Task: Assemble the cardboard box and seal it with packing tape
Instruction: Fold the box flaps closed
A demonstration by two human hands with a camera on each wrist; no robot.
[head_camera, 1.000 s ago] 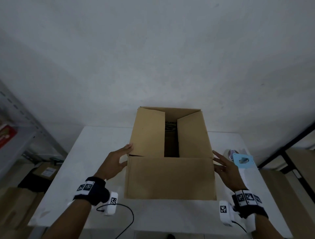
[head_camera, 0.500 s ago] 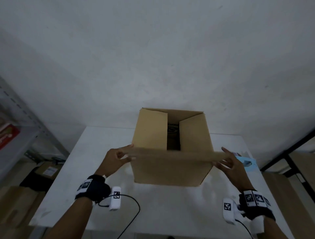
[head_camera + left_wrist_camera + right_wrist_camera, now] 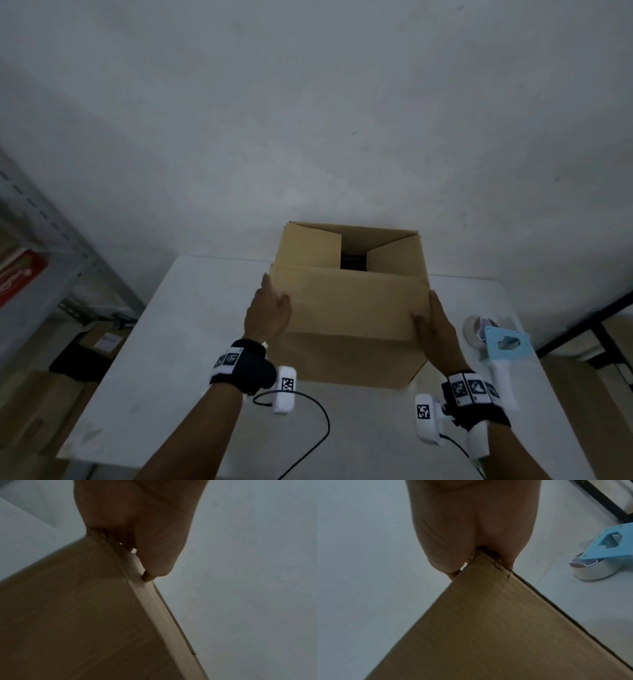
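box: brown cardboard box [image 3: 349, 308] sits upright mid-table [image 3: 171, 342], top facing up, a bit toward the far edge

side flaps: left flap [image 3: 310, 245] and right flap [image 3: 394, 255] are already folded in, with a dark gap between them

near flap: the long near flap [image 3: 346, 298] is up off the front wall and tipped over the opening, not down flat yet

far flap: can't really make it out from here, might be hanging behind the box

left hand: left hand [image 3: 269, 310] pinches the near flap's left end, thumb on top, fingers tucked under the edge

right hand: right hand [image 3: 435, 329] does the same at the right end; the wrist view shows the flap corner wedged between thumb and fingers

tape: tape gun [image 3: 496, 346] with the blue plate lies on the table just right of the box, nobody touching it

progress: I'd say roughly halfway. Box is squared up and the short flaps are in. Left to do: press this flap down, bring the far one over, then run tape along the seam. No tape visible on top so far.
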